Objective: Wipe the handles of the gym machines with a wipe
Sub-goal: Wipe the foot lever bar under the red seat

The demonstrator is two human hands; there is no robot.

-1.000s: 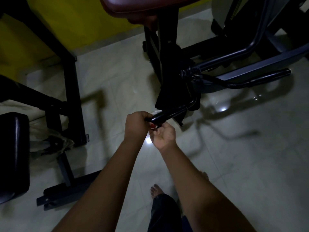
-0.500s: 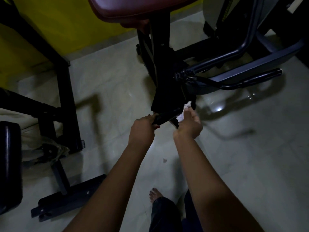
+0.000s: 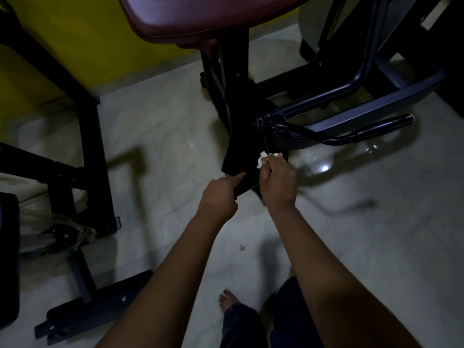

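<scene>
Asker: Wipe (image 3: pixel 262 160) first. Where was it?

Watcher: Bunched white in the right hand (image 3: pixel 277 183), pinched at the fingertips, with a tuft sticking out at eleven o'clock of the knuckles. It sat by the dark bar of the near handle (image 3: pixel 244 187), just above the centre of the view.

Asker: And the left hand (image 3: pixel 218 198)?

Watcher: Curled round the handle's near end, at eight o'clock of the right hand. Its forefinger lay straight along the grip, pointing toward one o'clock. The two hands were close, with a short stretch of black grip showing between them.

Asker: Was the wipe touching the handle?

Watcher: It looked so, but the room was dim and the bar was black against a black post (image 3: pixel 236 71). I could not tell the exact spot.

Asker: What else was about?

Watcher: A maroon seat (image 3: pixel 200 18) at twelve o'clock, on that post. A second handle (image 3: pixel 376 126) at two o'clock, well apart from the hands, its grip pointing toward three o'clock. A yellow wall (image 3: pixel 75 33) at ten o'clock, behind a black frame (image 3: pixel 93 146). The floor (image 3: pixel 376 247) was pale glossy tile, with a glare (image 3: pixel 324 168) at three o'clock of the right hand and a small scrap (image 3: pixel 242 246) at six o'clock of the left hand. A bare foot (image 3: pixel 227 301) showed at six o'clock of the view, beside a dark trouser leg (image 3: pixel 241 327). A black pad (image 3: pixel 7 259) sat at the nine o'clock edge, and crumpled clear plastic (image 3: pixel 75 233) lay near the frame's foot at eight o'clock.
</scene>
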